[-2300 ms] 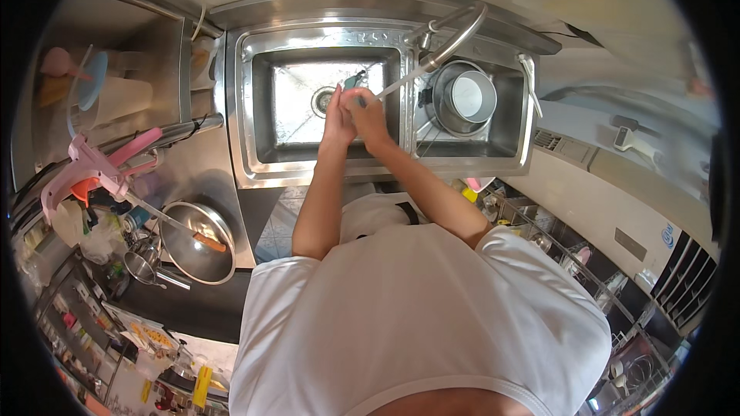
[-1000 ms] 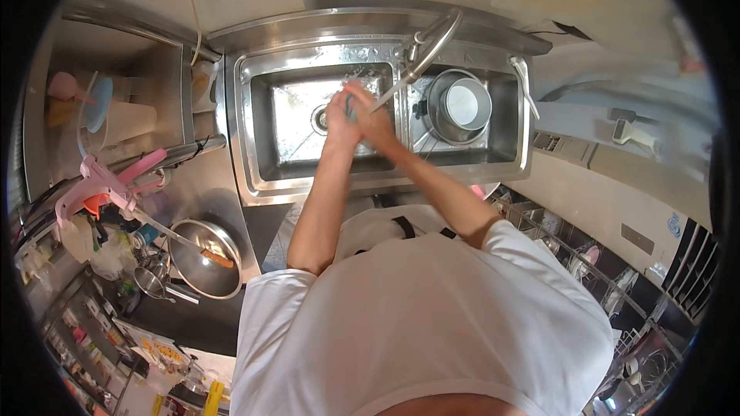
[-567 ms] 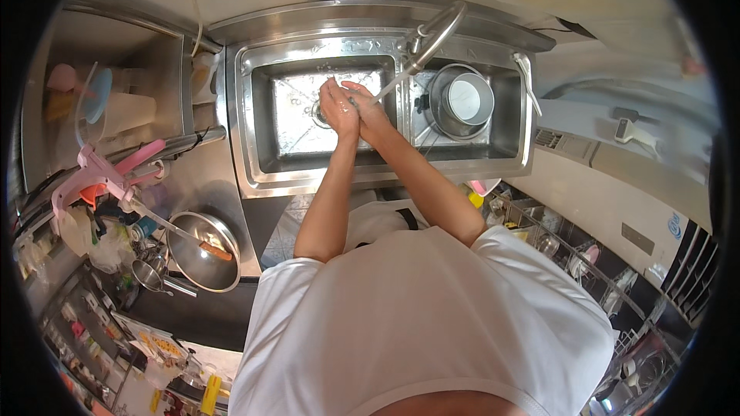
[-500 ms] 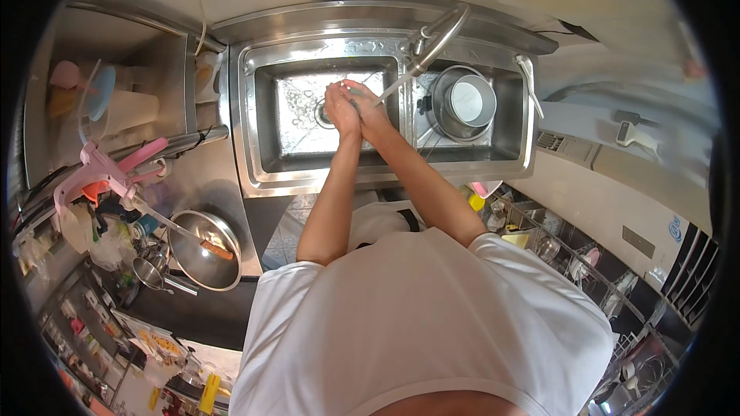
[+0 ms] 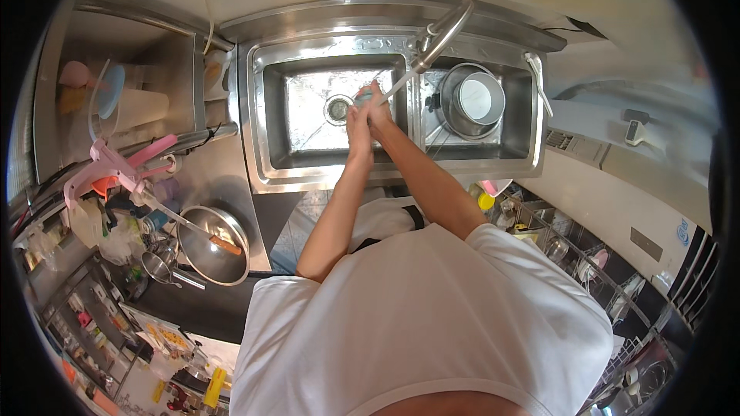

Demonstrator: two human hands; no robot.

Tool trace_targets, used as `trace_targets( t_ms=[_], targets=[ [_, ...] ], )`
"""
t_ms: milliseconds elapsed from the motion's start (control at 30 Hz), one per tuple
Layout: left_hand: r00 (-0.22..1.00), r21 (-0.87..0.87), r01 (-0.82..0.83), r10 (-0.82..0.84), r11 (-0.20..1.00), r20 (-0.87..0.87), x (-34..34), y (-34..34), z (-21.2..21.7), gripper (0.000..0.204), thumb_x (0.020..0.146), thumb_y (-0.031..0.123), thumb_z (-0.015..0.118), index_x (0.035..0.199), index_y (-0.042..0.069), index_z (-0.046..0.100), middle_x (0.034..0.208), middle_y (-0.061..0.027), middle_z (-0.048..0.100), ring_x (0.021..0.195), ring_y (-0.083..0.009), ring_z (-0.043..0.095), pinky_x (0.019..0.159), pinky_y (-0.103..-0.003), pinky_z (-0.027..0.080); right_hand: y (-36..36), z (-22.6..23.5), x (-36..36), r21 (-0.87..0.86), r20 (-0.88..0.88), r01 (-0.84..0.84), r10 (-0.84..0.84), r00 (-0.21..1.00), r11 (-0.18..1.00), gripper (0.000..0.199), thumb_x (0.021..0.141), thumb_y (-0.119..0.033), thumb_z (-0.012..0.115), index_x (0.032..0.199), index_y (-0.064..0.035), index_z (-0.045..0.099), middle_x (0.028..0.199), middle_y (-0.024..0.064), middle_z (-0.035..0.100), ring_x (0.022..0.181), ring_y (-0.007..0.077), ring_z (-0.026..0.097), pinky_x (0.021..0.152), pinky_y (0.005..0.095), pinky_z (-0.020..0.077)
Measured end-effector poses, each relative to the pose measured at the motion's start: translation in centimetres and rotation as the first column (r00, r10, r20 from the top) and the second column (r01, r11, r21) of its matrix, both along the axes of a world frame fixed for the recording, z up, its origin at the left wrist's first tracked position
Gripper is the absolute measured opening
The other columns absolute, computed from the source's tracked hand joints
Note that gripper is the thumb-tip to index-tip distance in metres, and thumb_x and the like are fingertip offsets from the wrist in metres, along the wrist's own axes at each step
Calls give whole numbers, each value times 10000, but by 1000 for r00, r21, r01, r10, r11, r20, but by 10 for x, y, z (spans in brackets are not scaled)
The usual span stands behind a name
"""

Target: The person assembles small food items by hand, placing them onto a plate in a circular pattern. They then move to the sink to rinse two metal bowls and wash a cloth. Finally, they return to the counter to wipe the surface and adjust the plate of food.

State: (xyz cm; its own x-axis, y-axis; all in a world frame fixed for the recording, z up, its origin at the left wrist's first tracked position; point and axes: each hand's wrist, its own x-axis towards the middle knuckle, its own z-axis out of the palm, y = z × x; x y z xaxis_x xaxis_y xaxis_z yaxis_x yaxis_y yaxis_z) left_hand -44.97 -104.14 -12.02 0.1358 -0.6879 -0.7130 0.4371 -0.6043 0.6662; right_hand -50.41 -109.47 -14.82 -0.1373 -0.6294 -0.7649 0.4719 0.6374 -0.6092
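Note:
Over the left basin (image 5: 287,160) of a steel double sink, my left hand (image 5: 359,125) and right hand (image 5: 379,117) are pressed together. Water (image 5: 397,85) runs from the curved metal faucet (image 5: 445,35) onto them, mostly by the right hand. The fingers of both hands are closed against each other. A small blue-green patch shows among them; what it is I cannot make out. Just left of the hands lies the round drain (image 5: 338,110), with wet, shiny metal around it.
Metal pots (image 5: 475,100), one inside another, stand in the right basin. A steel bowl (image 5: 198,240) with an orange-tipped tool across it sits on the left counter, below a pink handled frame (image 5: 104,173). Wire racks (image 5: 586,277) with dishes are at lower right.
Both hands have moved right and slightly down, off the drain and closer to the basin divider. The drain shows fully, and fewer bubbles lie on the basin floor. The view has shifted a little.

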Motion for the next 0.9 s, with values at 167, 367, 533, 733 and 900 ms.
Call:
trace_targets(
  t_ms=[167, 367, 533, 733, 900],
  targets=[
    [976, 263, -146, 182, 954, -119, 15, -22, -20, 323, 1063, 316, 449, 1227, 89, 610, 1054, -28, 633, 769, -32, 563, 464, -207, 290, 22, 3, -17, -194, -328, -452, 377, 866, 871, 481, 963, -391, 675, 1320, -71, 633, 1173, 130, 685, 1069, 238, 651, 932, 343, 502],
    [843, 228, -248, 326, 941, -428, 26, -49, -6, 331, 1080, 307, 500, 1264, 50, 601, 1176, -117, 684, 1081, -273, 662, 966, -465, 529, 26, -13, -39, 39, -169, -349, 350, 921, 936, 546, 999, -450, 665, 1272, 22, 667, 1201, 142, 678, 1031, 193, 614, 875, 348, 502],
    [825, 233, -113, 222, 966, -519, 54, -47, 51, 330, 1021, 295, 636, 1202, 20, 659, 1164, -126, 707, 1087, -308, 667, 1047, -466, 496, 16, -16, -43, 2, 97, -102, 101, 990, 995, 471, 1030, -418, 618, 1267, -12, 647, 1179, 101, 685, 1044, 213, 652, 895, 379, 532],
    [790, 269, -155, 283, 951, -544, 68, -23, -8, 589, 954, 481, 690, 1361, 81, 543, 1361, -152, 562, 1293, -318, 527, 1095, -537, 435, 10, 11, -19, -139, 312, -85, 125, 942, 987, 335, 1019, -246, 624, 1295, -59, 597, 1222, 89, 673, 1120, 222, 653, 949, 378, 539],
    [705, 321, -125, 311, 939, -637, 52, -26, -7, 572, 984, 466, 610, 1402, 83, 532, 1434, -143, 554, 1326, -322, 524, 1156, -514, 403, 29, 73, -22, -264, -87, -365, 354, 931, 893, 435, 904, -286, 768, 1231, -22, 654, 1077, 51, 694, 992, 147, 636, 881, 298, 490]
  ],
)
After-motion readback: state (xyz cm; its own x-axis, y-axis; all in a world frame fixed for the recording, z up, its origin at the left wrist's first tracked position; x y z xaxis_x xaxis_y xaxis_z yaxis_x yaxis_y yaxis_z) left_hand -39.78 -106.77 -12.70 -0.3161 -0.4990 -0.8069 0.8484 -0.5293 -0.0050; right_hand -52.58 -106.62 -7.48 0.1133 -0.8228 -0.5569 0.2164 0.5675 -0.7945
